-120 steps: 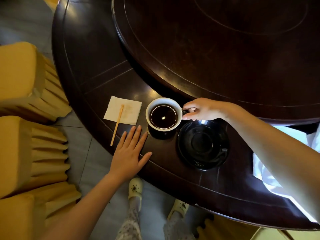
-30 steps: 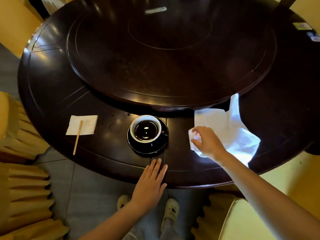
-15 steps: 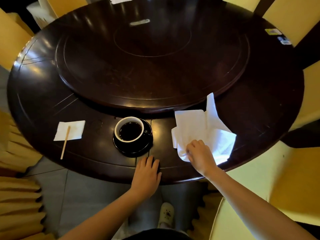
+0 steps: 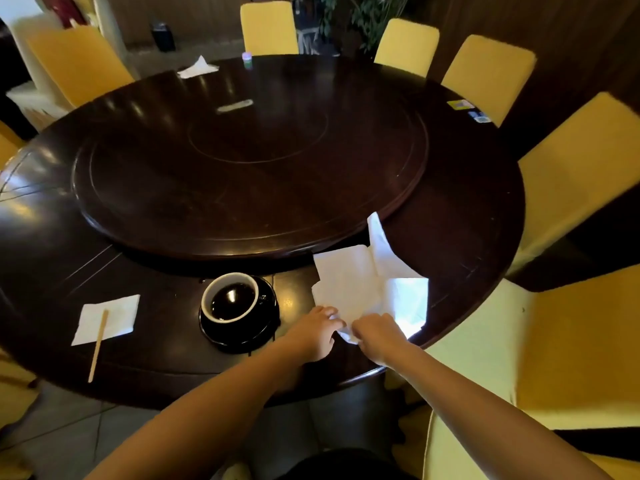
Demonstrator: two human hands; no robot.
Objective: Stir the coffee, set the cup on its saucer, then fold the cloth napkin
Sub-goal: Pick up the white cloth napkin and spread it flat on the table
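Cloth napkin (image 4: pixel 360 282) lies rumpled at 3 o'clock from the cup (image 4: pixel 230 296) on its saucer (image 4: pixel 239 336). Your left hand (image 4: pixel 313 336) and right hand (image 4: pixel 375 336) both pinch its near edge. Pull it flat first, then match the corners.

The cup (image 4: pixel 230 296) on its saucer (image 4: pixel 239 336) stood just left of the left hand (image 4: pixel 317 332), hemming in that side. Behind the cloth napkin (image 4: pixel 349 282) the raised turntable (image 4: pixel 242 188) rim walled off the far side, one napkin corner lying up over it. Bare tabletop (image 4: pixel 467 237) stretched rightward toward a yellow chair (image 4: pixel 571 358) near the edge.
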